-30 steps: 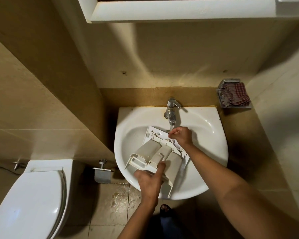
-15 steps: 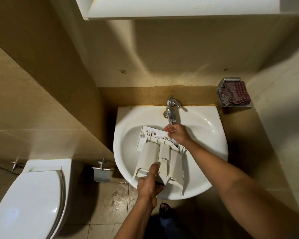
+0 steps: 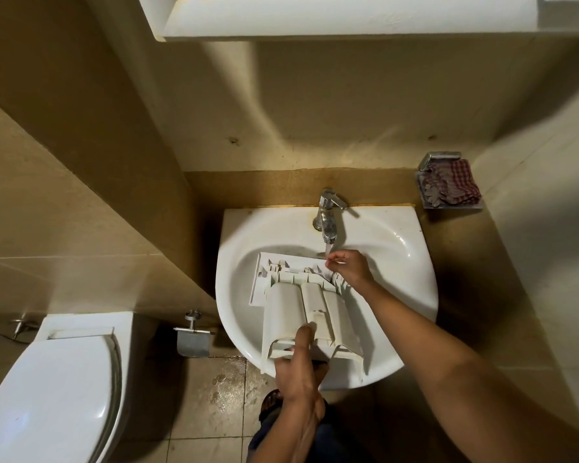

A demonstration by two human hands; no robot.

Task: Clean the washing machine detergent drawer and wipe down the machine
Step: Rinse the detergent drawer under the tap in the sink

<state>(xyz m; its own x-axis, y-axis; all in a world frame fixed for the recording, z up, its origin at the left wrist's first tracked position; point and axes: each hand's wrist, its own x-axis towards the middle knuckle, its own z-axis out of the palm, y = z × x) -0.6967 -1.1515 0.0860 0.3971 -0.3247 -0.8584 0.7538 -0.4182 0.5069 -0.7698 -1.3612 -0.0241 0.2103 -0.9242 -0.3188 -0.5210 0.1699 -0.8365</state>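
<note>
The white detergent drawer (image 3: 288, 305) lies underside up in the sink (image 3: 401, 252), its front panel toward 12 o'clock under the faucet (image 3: 328, 215) and its rear end overhanging the rim at 6 o'clock. The left hand (image 3: 298, 372) grips that rear end, thumb laid on top and fingers curled beneath. The right hand (image 3: 351, 269), at the drawer's 1 o'clock corner, pinches the panel's edge with bent fingers just below the thin water stream (image 3: 328, 247); a checked cloth (image 3: 455, 183) sits on a wall tray at the sink's 2 o'clock.
</note>
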